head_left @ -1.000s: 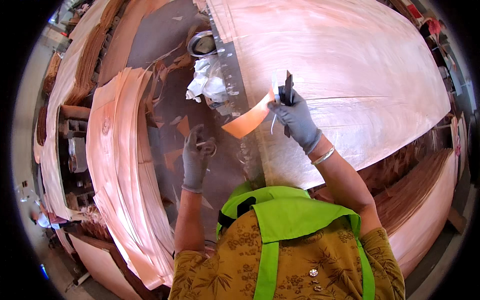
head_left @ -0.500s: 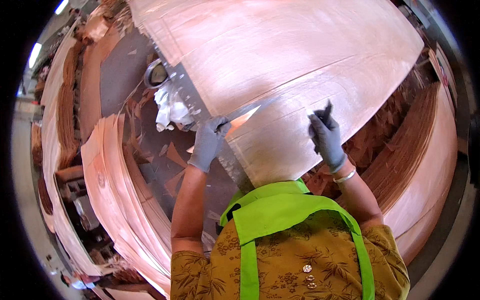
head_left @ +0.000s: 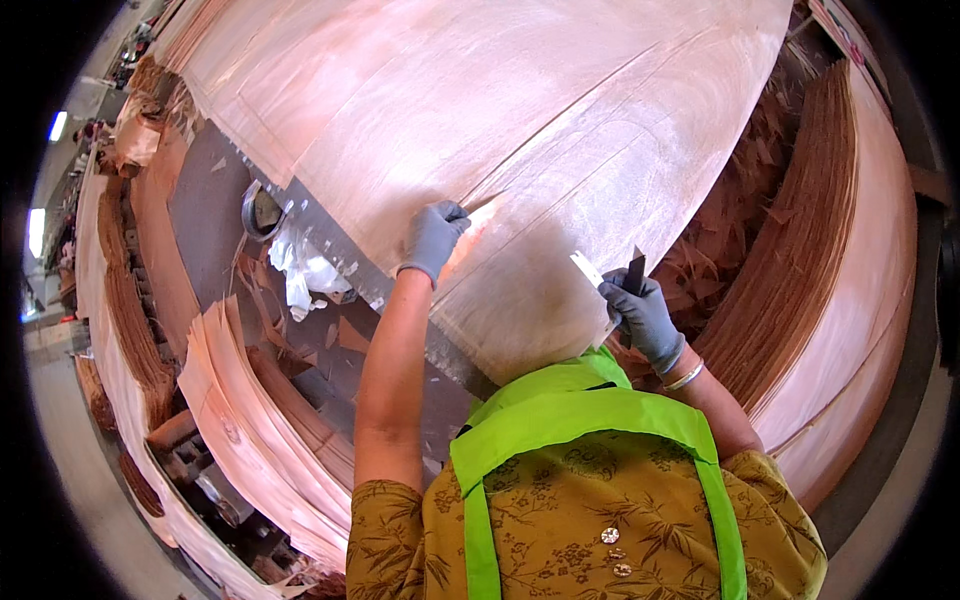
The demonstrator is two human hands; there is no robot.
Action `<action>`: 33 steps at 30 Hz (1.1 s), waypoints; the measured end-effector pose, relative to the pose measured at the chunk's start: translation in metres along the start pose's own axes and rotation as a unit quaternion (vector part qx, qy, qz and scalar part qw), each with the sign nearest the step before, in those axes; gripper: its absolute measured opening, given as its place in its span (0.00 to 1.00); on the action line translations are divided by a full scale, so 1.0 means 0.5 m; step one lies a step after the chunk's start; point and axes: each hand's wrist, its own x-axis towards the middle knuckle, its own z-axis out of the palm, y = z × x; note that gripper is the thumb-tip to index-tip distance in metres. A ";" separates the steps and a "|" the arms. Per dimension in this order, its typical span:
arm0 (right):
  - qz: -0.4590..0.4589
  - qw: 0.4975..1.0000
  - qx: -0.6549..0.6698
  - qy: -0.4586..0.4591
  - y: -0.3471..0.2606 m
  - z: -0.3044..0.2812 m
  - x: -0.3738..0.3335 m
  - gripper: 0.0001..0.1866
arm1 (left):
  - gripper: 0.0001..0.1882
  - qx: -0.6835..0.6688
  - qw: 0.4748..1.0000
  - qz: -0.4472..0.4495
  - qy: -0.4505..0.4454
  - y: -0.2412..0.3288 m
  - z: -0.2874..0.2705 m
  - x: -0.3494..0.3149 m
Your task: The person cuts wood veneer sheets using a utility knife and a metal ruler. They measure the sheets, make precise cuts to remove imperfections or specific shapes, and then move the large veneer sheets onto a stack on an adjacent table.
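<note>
A large pale wood veneer sheet (head_left: 420,110) covers the table, with long cracks running across it. My left hand (head_left: 435,240), in a grey glove, is over the sheet near its left edge. Its fingers pinch a narrow, pointed veneer strip (head_left: 468,243) against the sheet, beside a crack. My right hand (head_left: 650,320), also gloved, is closed around a small flat tool (head_left: 635,274) near the sheet's right edge. A dark end and a bright white end stick out of that grip; its exact kind is unclear.
A tall veneer stack (head_left: 790,230) curves along the right, with broken scraps beside it. More veneer stacks (head_left: 250,430) stand on the left. A roll of tape (head_left: 262,210) and crumpled white plastic (head_left: 303,270) lie beside the grey table edge (head_left: 325,235).
My left hand has moved from the table's edge further onto the sheet, bringing the strip down by the crack. My right hand is lower, its tool now showing more clearly. The view has shifted.
</note>
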 end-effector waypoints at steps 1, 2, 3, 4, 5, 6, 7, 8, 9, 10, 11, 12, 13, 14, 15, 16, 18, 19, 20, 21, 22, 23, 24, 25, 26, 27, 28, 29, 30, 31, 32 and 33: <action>0.013 1.000 0.012 0.004 0.007 -0.003 0.004 0.08 | 0.06 0.017 1.000 -0.014 0.002 0.000 0.001 0.007; 0.014 1.000 0.018 0.005 0.009 -0.005 0.007 0.08 | 0.05 0.034 0.999 -0.030 0.004 0.006 0.001 0.012; 0.015 1.000 0.023 0.006 0.010 -0.006 0.011 0.08 | 0.05 0.043 0.999 -0.029 0.004 0.012 0.001 0.013; 0.016 0.999 0.028 0.006 0.012 -0.006 0.014 0.08 | 0.05 0.051 0.998 -0.028 0.005 0.017 0.003 0.013; 0.020 0.999 0.029 0.006 0.012 -0.005 0.017 0.08 | 0.05 0.058 0.998 -0.029 0.009 0.016 0.003 0.011; 0.024 0.999 0.029 0.005 0.011 -0.003 0.019 0.08 | 0.05 0.043 0.999 -0.027 0.011 0.007 0.003 0.013; 0.029 0.999 0.029 0.005 0.011 -0.001 0.023 0.08 | 0.05 0.029 0.999 -0.026 0.013 -0.005 0.002 0.015; 0.028 0.999 0.027 0.007 0.013 -0.001 0.027 0.08 | 0.06 0.013 1.000 -0.025 0.014 -0.007 0.002 0.015; 0.028 0.999 0.025 0.009 0.018 -0.001 0.032 0.08 | 0.06 0.038 0.999 -0.022 0.019 -0.008 0.004 0.013; 0.028 0.999 0.023 0.011 0.021 -0.001 0.035 0.08 | 0.06 0.064 0.997 -0.020 0.025 -0.010 0.006 0.012; 0.032 0.999 0.027 0.010 0.021 -0.001 0.039 0.09 | 0.06 0.090 0.995 -0.016 0.032 -0.002 0.003 0.010; 0.037 0.999 0.031 0.010 0.021 -0.001 0.042 0.09 | 0.06 0.113 0.993 -0.018 0.038 0.007 0.003 0.009; 0.041 0.998 0.035 0.009 0.022 -0.001 0.045 0.09 | 0.06 0.135 0.990 -0.020 0.044 0.018 0.005 0.008; 0.040 0.999 0.031 0.009 0.021 0.001 0.047 0.09 | 0.06 0.157 0.986 -0.022 0.051 0.021 0.008 0.004; 0.040 0.999 0.027 0.009 0.019 0.003 0.050 0.09 | 0.06 0.173 0.983 -0.017 0.057 0.019 0.010 0.003; 0.039 0.999 0.023 0.010 0.017 0.004 0.052 0.09 | 0.07 0.189 0.980 -0.012 0.064 0.019 0.011 0.003; 0.039 0.999 0.029 -0.003 0.017 0.005 0.057 0.09 | 0.08 0.217 0.974 -0.003 0.068 0.025 0.013 0.003; 0.039 0.999 0.032 -0.009 0.017 0.006 0.059 0.09 | 0.08 0.229 0.971 -0.002 0.066 0.027 0.013 0.003; 0.039 0.999 0.032 -0.007 0.019 0.007 0.062 0.09 | 0.08 0.241 0.968 0.000 0.065 0.031 0.014 0.004; 0.040 0.999 0.031 -0.005 0.022 0.008 0.065 0.09 | 0.08 0.260 0.963 -0.005 0.067 0.032 0.018 0.004; 0.040 0.999 0.031 -0.003 0.024 0.010 0.067 0.09 | 0.08 0.279 0.958 -0.010 0.068 0.034 0.020 0.004; 0.041 0.999 0.033 -0.002 0.023 0.012 0.068 0.09 | 0.09 0.298 0.952 -0.015 0.071 0.034 0.023 0.004; 0.042 0.999 0.035 -0.002 0.020 0.014 0.068 0.09 | 0.09 0.312 0.947 -0.006 0.079 0.032 0.026 0.002; 0.044 0.998 0.036 -0.002 0.018 0.017 0.069 0.09 | 0.09 0.326 0.941 0.004 0.087 0.030 0.028 0.000; 0.049 0.998 0.038 -0.006 0.016 0.018 0.073 0.09 | 0.09 0.340 0.935 0.014 0.094 0.033 0.031 -0.002; 0.054 0.998 0.041 -0.010 0.013 0.020 0.079 0.09 | 0.09 0.380 0.917 0.021 0.116 0.037 0.035 -0.006; 0.059 0.997 0.043 -0.015 0.009 0.022 0.085 0.09 | 0.09 0.419 0.897 0.029 0.139 0.040 0.039 -0.013; 0.055 0.998 0.036 -0.013 0.003 0.024 0.087 0.09 | 0.09 0.453 0.876 0.040 0.159 0.050 0.045 -0.017; 0.051 0.998 0.030 -0.011 -0.003 0.029 0.090 0.09 | 0.09 0.462 0.869 0.056 0.170 0.058 0.047 -0.019; 0.048 0.999 0.024 -0.010 -0.007 0.030 0.093 0.09 | 0.08 0.470 0.860 0.073 0.182 0.066 0.048 -0.021; 0.044 0.999 0.018 -0.011 -0.010 0.032 0.096 0.09 | 0.07 0.482 0.849 0.086 0.199 0.072 0.040 -0.024; 0.040 0.999 0.012 -0.013 -0.011 0.033 0.099 0.08 | 0.06 0.487 0.842 0.104 0.205 0.069 0.045 -0.025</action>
